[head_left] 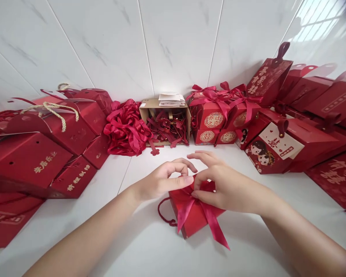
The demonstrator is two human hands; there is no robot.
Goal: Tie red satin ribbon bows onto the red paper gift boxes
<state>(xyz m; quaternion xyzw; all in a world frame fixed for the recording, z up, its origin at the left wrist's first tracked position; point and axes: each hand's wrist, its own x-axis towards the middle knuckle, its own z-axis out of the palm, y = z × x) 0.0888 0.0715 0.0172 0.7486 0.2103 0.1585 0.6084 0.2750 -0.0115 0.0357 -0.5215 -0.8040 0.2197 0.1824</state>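
Note:
A small red gift box (194, 223) sits on the white table in front of me, a dark red cord handle (160, 211) sticking out at its left. Around it runs a crimson satin ribbon (215, 229), knotted on top with two tails hanging down the near side. My right hand (223, 184) pinches the ribbon at the knot between thumb and index finger, its other fingers raised. My left hand (170, 177) is curled over the ribbon's left part, thumb and fingertips close together. The fingers partly hide the knot and loops.
Red gift boxes (72, 127) are stacked at left, some with rope handles. At the back are a ribbon pile (127, 127), a cardboard box (142, 115) of dark red straps, and white cards (171, 99). Bow-tied boxes (213, 115) and more red boxes (311, 134) stand right.

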